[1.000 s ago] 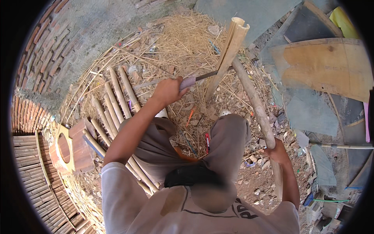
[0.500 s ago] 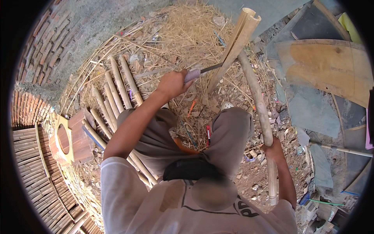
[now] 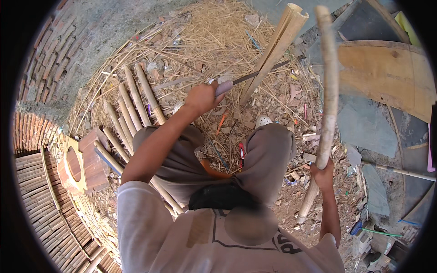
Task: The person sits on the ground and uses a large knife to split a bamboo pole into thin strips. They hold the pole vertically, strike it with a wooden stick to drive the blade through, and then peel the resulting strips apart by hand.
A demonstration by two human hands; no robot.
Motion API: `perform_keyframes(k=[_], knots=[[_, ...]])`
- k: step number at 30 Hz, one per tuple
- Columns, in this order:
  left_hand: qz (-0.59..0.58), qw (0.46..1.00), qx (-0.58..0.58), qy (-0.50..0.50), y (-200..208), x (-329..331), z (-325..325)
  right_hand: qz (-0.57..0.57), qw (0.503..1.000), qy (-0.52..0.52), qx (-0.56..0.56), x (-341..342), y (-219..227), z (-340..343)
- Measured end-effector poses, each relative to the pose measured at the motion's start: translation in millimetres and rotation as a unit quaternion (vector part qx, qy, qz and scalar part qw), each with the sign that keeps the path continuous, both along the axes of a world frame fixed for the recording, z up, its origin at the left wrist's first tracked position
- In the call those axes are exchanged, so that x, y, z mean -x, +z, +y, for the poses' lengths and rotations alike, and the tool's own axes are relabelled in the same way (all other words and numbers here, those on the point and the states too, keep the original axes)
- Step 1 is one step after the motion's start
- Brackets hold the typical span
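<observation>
My left hand [image 3: 201, 98] is closed round the pale wrapped handle of a long-bladed knife [image 3: 242, 79]. The dark blade passes through a split bamboo piece [image 3: 272, 52], its tip showing beyond the far side. That bamboo stands tilted in front of me, parted along its length at the upper end. Well to the right, my right hand [image 3: 323, 176] grips a thick wooden stick [image 3: 331, 91] near its lower part. The stick is raised nearly upright, apart from the blade and the bamboo.
Several cut bamboo poles [image 3: 135, 95] lie at my left beside a brown board with a round hole [image 3: 93, 157]. A red marker-like object [image 3: 241, 154] lies between my legs. Straw [image 3: 223, 32] and rubble cover the ground. Large sheets [image 3: 382, 75] lean at the right.
My right hand has swung the stick away from the blade, its upper end moving up and right. The blade now shows further past the bamboo. My left hand keeps its hold.
</observation>
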State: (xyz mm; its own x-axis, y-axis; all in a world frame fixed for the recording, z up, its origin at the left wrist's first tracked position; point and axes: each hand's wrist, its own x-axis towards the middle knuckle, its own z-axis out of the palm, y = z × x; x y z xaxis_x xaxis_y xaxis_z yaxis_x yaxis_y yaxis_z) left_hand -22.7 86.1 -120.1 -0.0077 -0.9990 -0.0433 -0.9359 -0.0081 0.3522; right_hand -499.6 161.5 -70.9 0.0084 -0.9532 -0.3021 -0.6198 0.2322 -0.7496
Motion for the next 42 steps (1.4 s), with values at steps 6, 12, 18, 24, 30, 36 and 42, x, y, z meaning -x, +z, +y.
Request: perform_keyframes(k=[6, 12, 18, 24, 30, 36, 42], knots=[[-0.03, 0.999, -0.032, 0.015, -22, -2, 12, 0.045, 0.997, 0.019, -0.057, 7, -3, 9], [-0.013, 0.999, -0.01, 0.034, -29, -1, 17, -0.115, 0.98, -0.112, 0.119, -19, 80, -7], [-0.016, 1.0, -0.013, 0.017, -32, 0, 13, 0.078, 0.981, 0.062, -0.165, 17, -72, 42], [-0.031, 0.998, -0.043, 0.021, -48, -10, 21, 0.002, 0.997, -0.019, -0.071, 4, 30, 29], [-0.017, 0.999, -0.037, 0.02, -57, -17, 21, -0.065, 0.992, -0.062, 0.089, 18, 7, 14], [-0.031, 0.999, -0.043, 0.001, -58, -27, 20, 0.081, 0.987, 0.112, -0.088, 33, -108, 24], [-0.027, 0.999, -0.029, 0.016, -66, -36, 25, -0.014, 1.0, 0.018, -0.008, 32, -22, -24]])
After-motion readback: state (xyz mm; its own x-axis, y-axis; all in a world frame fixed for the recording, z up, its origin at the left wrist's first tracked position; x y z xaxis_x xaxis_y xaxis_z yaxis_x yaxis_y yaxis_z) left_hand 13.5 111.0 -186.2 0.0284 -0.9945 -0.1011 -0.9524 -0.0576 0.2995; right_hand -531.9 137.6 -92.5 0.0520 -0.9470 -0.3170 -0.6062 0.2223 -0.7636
